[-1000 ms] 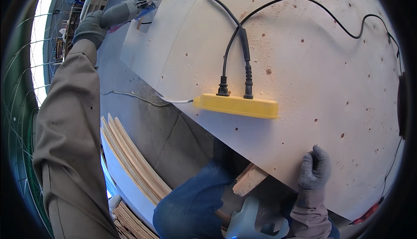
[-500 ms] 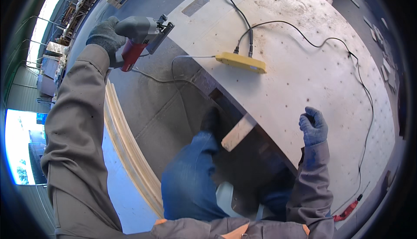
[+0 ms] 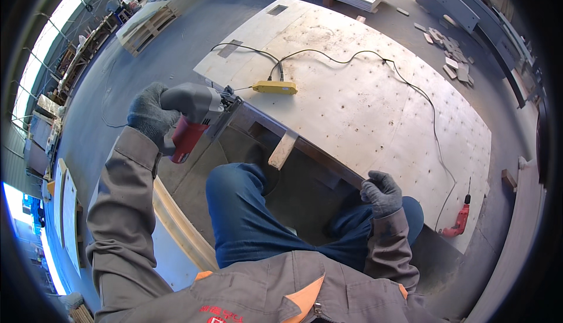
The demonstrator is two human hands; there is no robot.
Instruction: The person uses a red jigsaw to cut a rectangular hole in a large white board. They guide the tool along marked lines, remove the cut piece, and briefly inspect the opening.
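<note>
1. Gripping a grey-and-red jigsaw [image 3: 196, 112] by its handle, a worker's gloved left hand [image 3: 151, 112] holds the tool out beside the left corner of a large pale board [image 3: 352, 103], as seen from the head camera.
2. One second earlier the jigsaw was beside a rectangular cutout [image 3: 230, 49] at the board's far left end; now it appears clear of the surface, which suggests that no cutting is under way.
3. Near the board's closest edge, the gloved right hand [image 3: 382, 194] has its fingers curled into a loose fist, with nothing seen in it; whether it touches that edge is hard to tell at this angle.
4. Coming into fuller view with the wider framing, a red drill [image 3: 458, 223] lies at the board's right end, while a yellow power strip [image 3: 274, 88] sits near the left, a black cord [image 3: 435, 123] snaking across between them.
</note>
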